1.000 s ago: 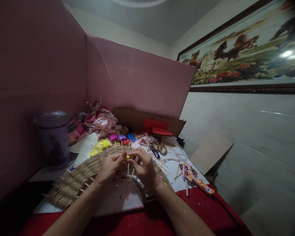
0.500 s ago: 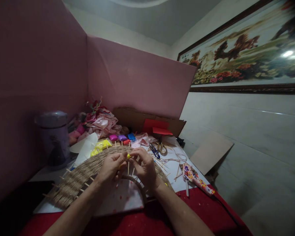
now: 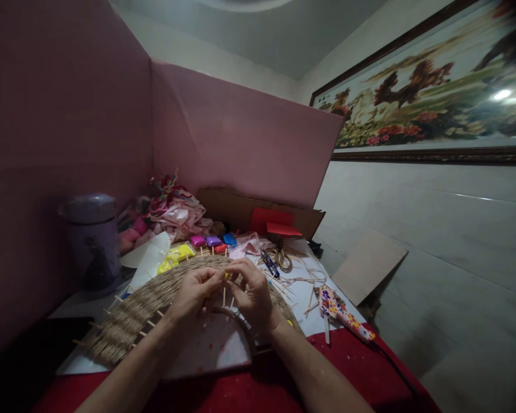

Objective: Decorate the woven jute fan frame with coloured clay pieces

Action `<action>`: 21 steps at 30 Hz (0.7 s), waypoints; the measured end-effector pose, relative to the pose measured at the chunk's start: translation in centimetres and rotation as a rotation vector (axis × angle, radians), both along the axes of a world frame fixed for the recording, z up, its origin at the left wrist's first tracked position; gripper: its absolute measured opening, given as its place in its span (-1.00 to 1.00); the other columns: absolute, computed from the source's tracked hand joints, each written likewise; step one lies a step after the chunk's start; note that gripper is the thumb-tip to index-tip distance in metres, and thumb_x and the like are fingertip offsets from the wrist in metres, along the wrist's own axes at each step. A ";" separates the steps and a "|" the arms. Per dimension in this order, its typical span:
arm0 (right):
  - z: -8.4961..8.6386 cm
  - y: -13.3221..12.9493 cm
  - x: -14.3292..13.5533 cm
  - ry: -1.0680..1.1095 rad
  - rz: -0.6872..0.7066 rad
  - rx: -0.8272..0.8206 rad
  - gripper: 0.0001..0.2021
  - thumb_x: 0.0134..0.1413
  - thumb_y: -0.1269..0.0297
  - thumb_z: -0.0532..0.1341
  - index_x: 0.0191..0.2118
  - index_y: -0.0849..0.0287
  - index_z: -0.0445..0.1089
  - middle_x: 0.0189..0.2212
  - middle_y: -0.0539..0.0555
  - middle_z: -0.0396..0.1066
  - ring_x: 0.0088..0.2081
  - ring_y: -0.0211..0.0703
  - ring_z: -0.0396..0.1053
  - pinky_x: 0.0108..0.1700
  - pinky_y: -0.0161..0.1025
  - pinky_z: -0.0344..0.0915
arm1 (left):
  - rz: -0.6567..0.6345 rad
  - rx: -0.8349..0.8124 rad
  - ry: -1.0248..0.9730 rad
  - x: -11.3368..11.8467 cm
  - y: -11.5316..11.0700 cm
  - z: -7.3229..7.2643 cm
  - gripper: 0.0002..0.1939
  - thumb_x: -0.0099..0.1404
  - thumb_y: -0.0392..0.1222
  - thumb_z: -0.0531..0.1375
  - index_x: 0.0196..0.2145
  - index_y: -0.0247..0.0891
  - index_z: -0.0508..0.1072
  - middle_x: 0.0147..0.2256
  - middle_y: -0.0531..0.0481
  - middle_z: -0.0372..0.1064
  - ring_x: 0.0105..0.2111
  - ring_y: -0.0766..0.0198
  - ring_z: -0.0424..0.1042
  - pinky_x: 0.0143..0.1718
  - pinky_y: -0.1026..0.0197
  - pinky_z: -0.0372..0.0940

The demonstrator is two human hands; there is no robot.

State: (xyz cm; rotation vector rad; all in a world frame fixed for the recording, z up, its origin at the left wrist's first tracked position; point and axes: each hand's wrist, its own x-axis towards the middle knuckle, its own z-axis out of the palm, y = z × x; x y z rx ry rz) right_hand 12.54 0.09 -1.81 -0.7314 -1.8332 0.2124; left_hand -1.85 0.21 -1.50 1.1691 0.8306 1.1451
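Note:
Between the fingertips of both hands is a small yellow piece (image 3: 227, 276), mostly covered by the fingers. My left hand (image 3: 198, 292) pinches it from the left, and my right hand (image 3: 251, 292) meets it from the right with bent fingers. Both hands are over a woven, fan-shaped brown piece (image 3: 141, 304) with thin wooden sticks poking out of its edges. Below the hands, inside its curved inner rim, lies a white sheet with red specks (image 3: 210, 350).
Behind the weave lie a yellow clay packet (image 3: 176, 257), a purple packet (image 3: 213, 241), and a blue packet (image 3: 229, 239). Blue snips (image 3: 270, 264), scissors (image 3: 285, 261) and a flowered glue gun (image 3: 341, 312) are to the right. A lilac cup (image 3: 92, 246) stands left.
The fingertips have closed in around the yellow piece, so less of it shows. Both hands stay in nearly the same place.

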 end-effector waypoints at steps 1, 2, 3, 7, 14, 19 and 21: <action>0.0 0.0 0.0 0.004 -0.001 -0.001 -0.84 -0.01 0.48 0.18 -0.25 0.15 0.35 -0.31 0.07 0.34 -0.32 -0.19 0.29 -0.31 -0.26 0.28 | -0.009 0.007 -0.020 0.0 0.0 0.0 -0.59 -0.04 0.13 0.29 -0.55 -0.29 0.30 -0.77 0.22 0.08 -0.83 0.53 -0.02 -0.80 0.41 -0.17; 0.0 0.0 0.0 0.010 -0.001 0.002 -0.84 -0.01 0.47 0.19 -0.25 0.15 0.35 -0.31 0.07 0.34 -0.32 -0.19 0.29 -0.31 -0.26 0.28 | -0.019 0.013 -0.040 -0.1 0.0 -0.1 -0.59 -0.02 0.13 0.28 -0.56 -0.29 0.30 -0.77 0.21 0.07 -0.83 0.53 -0.02 -0.80 0.41 -0.17; 0.0 0.0 0.0 0.017 -0.001 0.006 -0.85 0.00 0.46 0.19 -0.26 0.15 0.36 -0.32 0.07 0.34 -0.32 -0.19 0.30 -0.31 -0.26 0.28 | -0.025 0.016 -0.052 -0.1 0.0 -0.1 -0.59 0.01 0.13 0.26 -0.57 -0.29 0.29 -0.77 0.21 0.07 -0.83 0.53 -0.02 -0.80 0.41 -0.17; 0.0 0.1 0.0 0.039 0.008 0.007 -0.91 0.04 0.45 0.17 -0.31 0.16 0.35 -0.33 0.07 0.33 -0.29 -0.19 0.30 -0.31 -0.27 0.28 | -0.030 -0.001 -0.033 -0.1 -0.1 -0.1 -0.58 0.06 0.14 0.21 -0.58 -0.29 0.27 -0.78 0.18 0.08 -0.83 0.52 -0.02 -0.80 0.41 -0.19; 0.0 0.0 0.0 0.038 0.013 0.002 -0.90 0.02 0.46 0.19 -0.29 0.15 0.35 -0.32 0.06 0.33 -0.28 -0.19 0.30 -0.31 -0.27 0.27 | -0.035 -0.017 -0.111 0.0 -0.4 0.2 -0.62 0.01 0.07 0.28 -0.54 -0.30 0.29 -0.73 0.21 0.06 -0.80 0.54 -0.01 -0.79 0.42 -0.17; 0.0 0.0 0.0 0.034 0.016 -0.008 -0.90 0.03 0.46 0.17 -0.30 0.15 0.35 -0.32 0.07 0.33 -0.29 -0.19 0.31 -0.30 -0.26 0.29 | -0.030 -0.012 -0.093 0.0 -0.4 0.1 -0.63 0.02 0.06 0.28 -0.56 -0.30 0.28 -0.77 0.21 0.05 -0.82 0.54 -0.04 -0.79 0.41 -0.21; 0.0 0.0 0.1 0.016 0.018 -0.013 -0.86 0.01 0.46 0.19 -0.26 0.15 0.36 -0.30 0.07 0.34 -0.29 -0.18 0.31 -0.30 -0.26 0.30 | -0.039 -0.001 -0.106 0.0 -0.4 0.2 -0.65 0.02 0.04 0.28 -0.53 -0.31 0.31 -0.76 0.22 0.04 -0.82 0.54 -0.04 -0.78 0.41 -0.22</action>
